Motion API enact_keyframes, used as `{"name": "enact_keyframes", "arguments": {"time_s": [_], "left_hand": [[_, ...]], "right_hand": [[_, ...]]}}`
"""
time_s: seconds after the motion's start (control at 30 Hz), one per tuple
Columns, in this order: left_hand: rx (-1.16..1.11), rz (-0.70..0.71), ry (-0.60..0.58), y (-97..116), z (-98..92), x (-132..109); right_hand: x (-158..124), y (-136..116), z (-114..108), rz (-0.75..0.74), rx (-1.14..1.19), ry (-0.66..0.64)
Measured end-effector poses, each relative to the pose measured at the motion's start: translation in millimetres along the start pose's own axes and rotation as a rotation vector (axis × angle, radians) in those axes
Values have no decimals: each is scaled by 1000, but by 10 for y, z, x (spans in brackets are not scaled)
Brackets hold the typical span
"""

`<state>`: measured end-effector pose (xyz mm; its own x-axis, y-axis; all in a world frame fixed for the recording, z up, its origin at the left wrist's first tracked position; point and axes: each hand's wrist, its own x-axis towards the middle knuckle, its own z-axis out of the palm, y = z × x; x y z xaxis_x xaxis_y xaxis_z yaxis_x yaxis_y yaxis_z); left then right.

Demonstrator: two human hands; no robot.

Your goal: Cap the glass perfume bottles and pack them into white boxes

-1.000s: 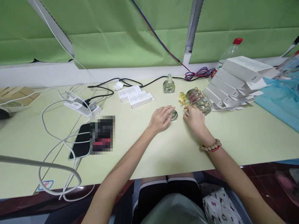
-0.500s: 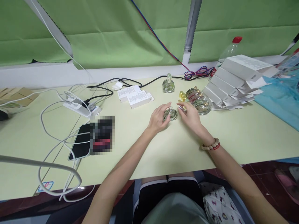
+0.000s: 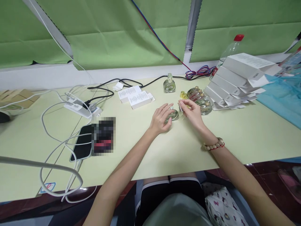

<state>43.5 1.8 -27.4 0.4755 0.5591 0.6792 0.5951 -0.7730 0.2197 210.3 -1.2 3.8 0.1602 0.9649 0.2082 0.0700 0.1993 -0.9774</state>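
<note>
A glass perfume bottle (image 3: 174, 115) without a cap stands on the table between my hands. My left hand (image 3: 161, 118) is curled round its left side, fingers behind and thumb in front. Just right of the bottle's neck, my right hand (image 3: 191, 113) pinches a small shiny silvery piece (image 3: 180, 107) between thumb and fingertips, apart from the bottle. Its exact kind is too small to make out. Behind my right hand lie small yellow-green caps (image 3: 183, 94) and several more perfume bottles (image 3: 204, 106). A capped perfume bottle (image 3: 169, 84) stands farther back.
White boxes (image 3: 235, 84) with open flaps are stacked at the right, before a red-capped plastic bottle (image 3: 229, 51). Two flat white boxes (image 3: 139, 99) lie left of centre. A phone (image 3: 82, 142), a power strip (image 3: 78, 108) and looping white cables occupy the left side.
My right hand has lifted slightly and turned, bringing the silvery piece upright near the bottle's neck. My left hand stays at the bottle with barely any movement.
</note>
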Motion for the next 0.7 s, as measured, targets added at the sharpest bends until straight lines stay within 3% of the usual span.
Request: {"name": "enact_keyframes", "arguments": {"time_s": [0.23, 0.47, 0.7], "left_hand": [[-63, 7, 19, -5, 11, -6], [-124, -25, 66, -44, 62, -25], [-119, -73, 3, -6, 13, 13]], "right_hand": [[-21, -14, 33, 91, 164, -111], [9, -5, 20, 108, 238, -34], [2, -25, 14, 141, 248, -123]]}}
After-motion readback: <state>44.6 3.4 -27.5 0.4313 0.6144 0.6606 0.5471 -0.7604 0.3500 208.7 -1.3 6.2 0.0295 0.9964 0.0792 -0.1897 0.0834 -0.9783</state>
